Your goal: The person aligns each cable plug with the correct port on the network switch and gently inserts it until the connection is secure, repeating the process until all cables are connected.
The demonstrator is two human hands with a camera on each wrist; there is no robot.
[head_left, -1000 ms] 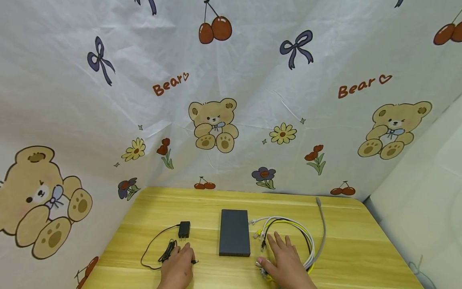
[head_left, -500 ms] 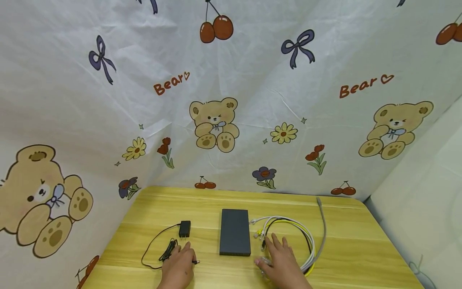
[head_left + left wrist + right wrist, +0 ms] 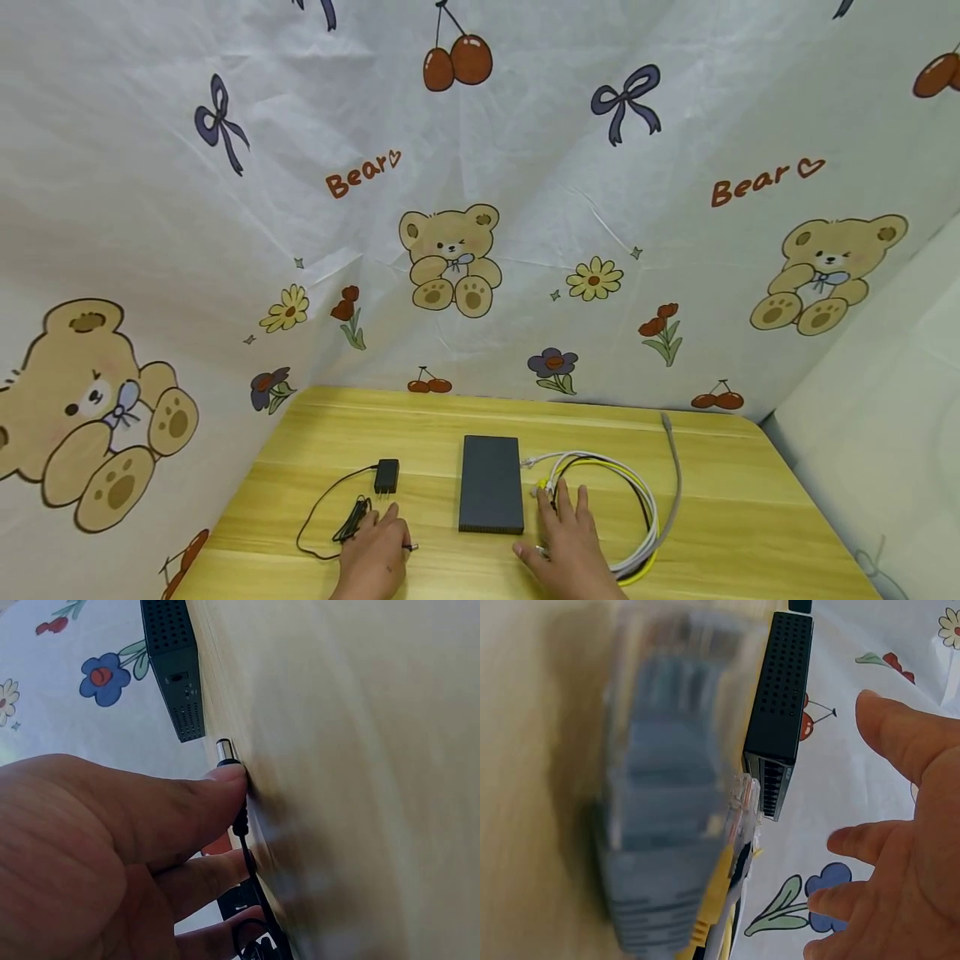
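Note:
My left hand (image 3: 372, 554) pinches the black barrel plug (image 3: 229, 761) of a power adapter's cord between thumb and fingers, its metal tip pointing out. Ahead of that hand lies the black power adapter (image 3: 387, 476), prongs toward me. A dark box with vent holes and a row of ports, a network switch (image 3: 491, 485), lies flat in the middle. My right hand (image 3: 573, 542) hovers with spread fingers over the ends of coiled network cables (image 3: 652, 517) in white, yellow, black and grey. One grey cable plug (image 3: 660, 825) looms large and blurred in the right wrist view, apart from the fingers.
A wood-grain table (image 3: 735, 500) carries everything. The adapter's thin cord (image 3: 311, 512) loops out at the left, with a tied bundle (image 3: 351, 521) beside my left hand. A white curtain (image 3: 525, 167) with printed bears hangs behind the table.
My right hand has shifted left toward the switch, over the cable ends, uncovering more of the coil. The left hand keeps its pinch on the barrel plug and stays almost in place.

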